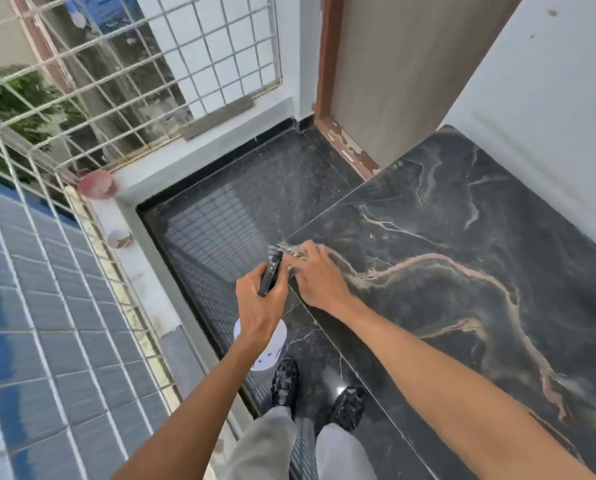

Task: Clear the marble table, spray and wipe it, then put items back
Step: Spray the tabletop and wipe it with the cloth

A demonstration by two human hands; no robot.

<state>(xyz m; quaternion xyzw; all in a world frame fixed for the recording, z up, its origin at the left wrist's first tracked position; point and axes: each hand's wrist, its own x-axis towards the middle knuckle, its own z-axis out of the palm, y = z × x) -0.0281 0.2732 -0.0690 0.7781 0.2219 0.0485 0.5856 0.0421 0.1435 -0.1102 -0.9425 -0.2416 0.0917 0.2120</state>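
The dark veined marble table [463, 258] is lying against the white wall [549, 98], its near corner under the person's hands. The right hand [319, 277] is resting palm-down on that corner, fingers curled around something small and blurred that cannot be identified. The left hand [260, 303] is closed on a slim dark object [270, 275], just beside the table's edge, above the glossy floor [241, 202].

Glossy dark floor [255, 188], white wall [549, 98], wooden door frame [324, 81], white window grille [134, 81], daylight
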